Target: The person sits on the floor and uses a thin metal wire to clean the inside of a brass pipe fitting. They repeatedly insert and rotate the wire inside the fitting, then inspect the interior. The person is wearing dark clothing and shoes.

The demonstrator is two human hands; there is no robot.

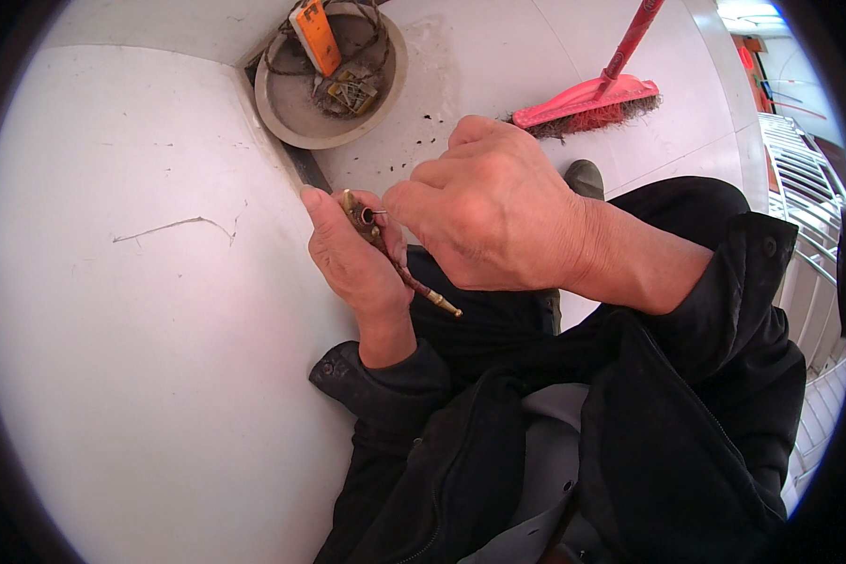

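A smoking pipe (423, 287) with a brass-coloured head and mouthpiece and a brown stem lies in my left hand (356, 257). Its round bowl opening faces my right hand, while the mouthpiece end slants down to the right, clear of the fingers. My right hand (490, 204) is closed in a fist beside the bowl. Between its fingertips it pinches a thin metal pick (379, 211), whose tip reaches into the bowl opening. Most of the pick is hidden by the fingers, so its length cannot be seen.
A beige round basin (282, 116) stands on the floor by the wall, holding an orange-and-white box (316, 39), a dark cord and small debris. A pink broom (585, 102) rests on the tiles. White wall (148, 317) lies close at left; wire racks (800, 190) stand at right.
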